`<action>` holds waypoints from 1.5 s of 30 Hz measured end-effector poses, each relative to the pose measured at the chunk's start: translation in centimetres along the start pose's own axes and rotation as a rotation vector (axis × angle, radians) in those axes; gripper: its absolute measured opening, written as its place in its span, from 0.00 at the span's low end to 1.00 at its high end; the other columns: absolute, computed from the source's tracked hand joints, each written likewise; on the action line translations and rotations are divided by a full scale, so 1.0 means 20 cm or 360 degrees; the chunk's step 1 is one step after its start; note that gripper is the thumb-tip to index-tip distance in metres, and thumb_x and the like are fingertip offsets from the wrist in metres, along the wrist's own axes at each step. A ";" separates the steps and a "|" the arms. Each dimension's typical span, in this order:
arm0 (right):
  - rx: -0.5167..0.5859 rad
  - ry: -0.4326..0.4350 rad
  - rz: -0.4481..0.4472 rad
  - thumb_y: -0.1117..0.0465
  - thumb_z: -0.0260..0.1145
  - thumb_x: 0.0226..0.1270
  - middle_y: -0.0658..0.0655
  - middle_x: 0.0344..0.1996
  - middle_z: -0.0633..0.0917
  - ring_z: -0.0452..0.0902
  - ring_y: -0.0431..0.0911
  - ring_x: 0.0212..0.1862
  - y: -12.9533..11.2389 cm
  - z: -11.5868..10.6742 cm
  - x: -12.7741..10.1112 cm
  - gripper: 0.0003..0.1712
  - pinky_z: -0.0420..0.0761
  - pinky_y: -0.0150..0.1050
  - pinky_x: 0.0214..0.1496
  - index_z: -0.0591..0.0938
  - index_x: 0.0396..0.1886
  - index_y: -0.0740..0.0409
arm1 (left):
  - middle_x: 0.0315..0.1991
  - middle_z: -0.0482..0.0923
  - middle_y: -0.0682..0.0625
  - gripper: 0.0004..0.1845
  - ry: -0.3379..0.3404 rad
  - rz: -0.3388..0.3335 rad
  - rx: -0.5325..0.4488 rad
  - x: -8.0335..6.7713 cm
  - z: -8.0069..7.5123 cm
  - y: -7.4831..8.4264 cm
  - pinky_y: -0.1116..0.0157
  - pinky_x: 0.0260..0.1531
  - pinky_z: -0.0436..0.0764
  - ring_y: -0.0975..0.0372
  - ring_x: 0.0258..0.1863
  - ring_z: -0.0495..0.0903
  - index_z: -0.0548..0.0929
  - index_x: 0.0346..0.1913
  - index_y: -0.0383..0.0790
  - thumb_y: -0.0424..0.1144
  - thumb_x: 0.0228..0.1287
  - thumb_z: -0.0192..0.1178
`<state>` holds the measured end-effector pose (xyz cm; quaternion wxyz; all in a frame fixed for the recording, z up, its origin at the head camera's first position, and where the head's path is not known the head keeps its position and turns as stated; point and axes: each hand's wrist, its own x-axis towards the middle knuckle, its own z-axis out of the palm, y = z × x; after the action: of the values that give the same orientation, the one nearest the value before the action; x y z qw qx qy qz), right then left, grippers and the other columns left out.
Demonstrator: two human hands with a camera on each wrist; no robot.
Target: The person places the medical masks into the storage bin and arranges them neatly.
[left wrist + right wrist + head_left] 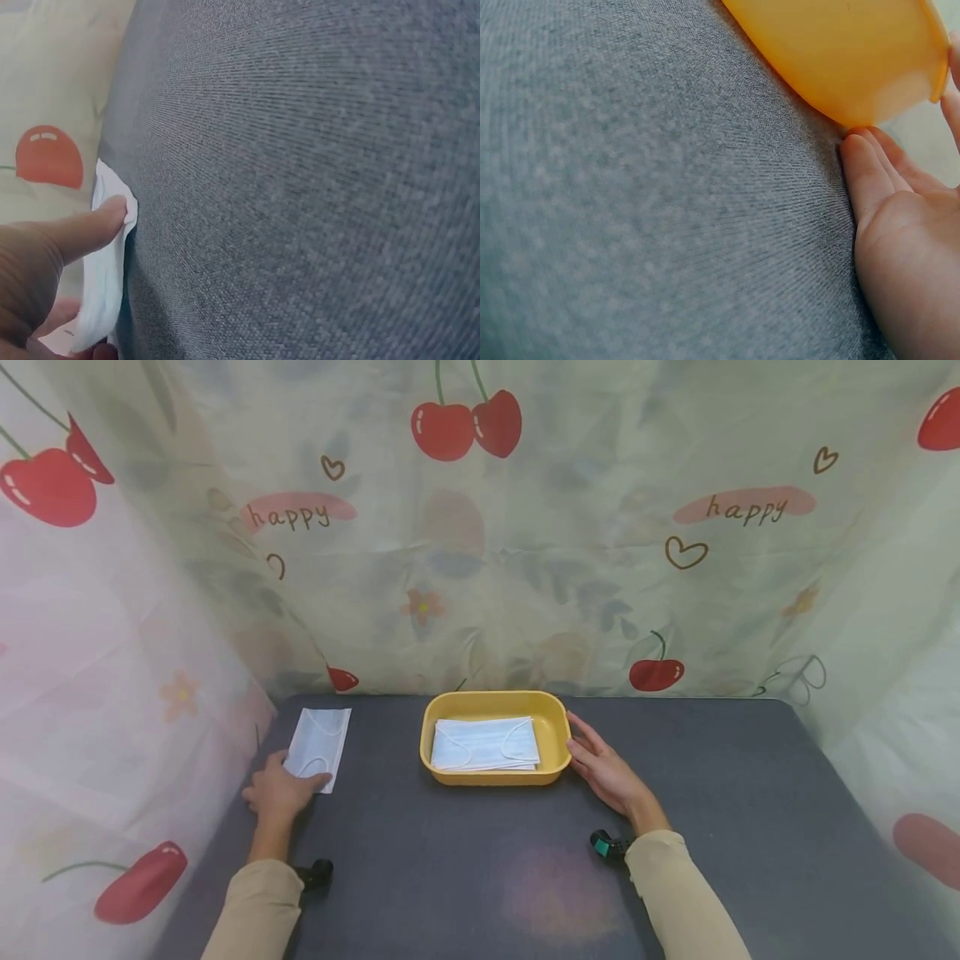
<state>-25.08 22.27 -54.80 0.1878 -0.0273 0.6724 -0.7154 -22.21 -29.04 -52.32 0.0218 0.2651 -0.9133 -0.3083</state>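
Note:
At the left side of the table, my left hand [283, 791] holds a pale blue face mask [322, 739] by its near part. The left wrist view shows the thumb on one edge of the mask [106, 277] and fingers at the opposite edge, partly out of frame. A yellow basket [495, 779] stands at the middle of the far side, with a small stack of face masks [486, 743] lying in it. Against the basket's right end rests my right hand [611, 774]; its fairly straight fingers touch the outer wall [847, 52], and its thumb is not clearly seen.
The dark grey table [450, 868] lies under everything. A printed curtain [525, 568] with cherries and lettering rises behind the far edge and along both sides. Each wrist wears a small black camera strap [611, 845].

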 end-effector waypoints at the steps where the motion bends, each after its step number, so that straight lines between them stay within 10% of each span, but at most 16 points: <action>1: 0.0003 0.0002 0.0001 0.50 0.55 0.81 0.62 0.81 0.55 0.53 0.56 0.82 0.00 0.00 0.00 0.39 0.53 0.54 0.83 0.49 0.83 0.33 | 0.68 0.62 0.22 0.53 -0.0006 -0.0004 -0.0002 0.00 0.00 0.00 0.34 0.59 0.64 0.28 0.64 0.59 0.60 0.76 0.33 0.50 0.52 0.76; 14: 0.0013 0.0025 0.0017 0.51 0.55 0.82 0.60 0.80 0.57 0.55 0.53 0.81 0.00 0.01 0.00 0.37 0.55 0.53 0.83 0.51 0.82 0.32 | 0.64 0.73 0.25 0.42 0.0137 0.0157 -0.0243 0.01 0.00 -0.02 0.40 0.68 0.68 0.34 0.64 0.71 0.68 0.69 0.25 0.38 0.53 0.73; 45: 0.0000 0.0032 0.0014 0.48 0.56 0.81 0.61 0.80 0.56 0.54 0.54 0.81 0.00 0.00 -0.01 0.37 0.54 0.55 0.82 0.51 0.82 0.29 | 0.67 0.73 0.30 0.27 0.0338 -0.0034 -0.0793 0.01 -0.03 0.05 0.42 0.72 0.66 0.37 0.69 0.70 0.72 0.68 0.29 0.32 0.66 0.59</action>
<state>-24.96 22.21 -54.72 0.1844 -0.0172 0.6745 -0.7147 -22.63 -28.83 -51.32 0.1788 0.2920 -0.7992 -0.4941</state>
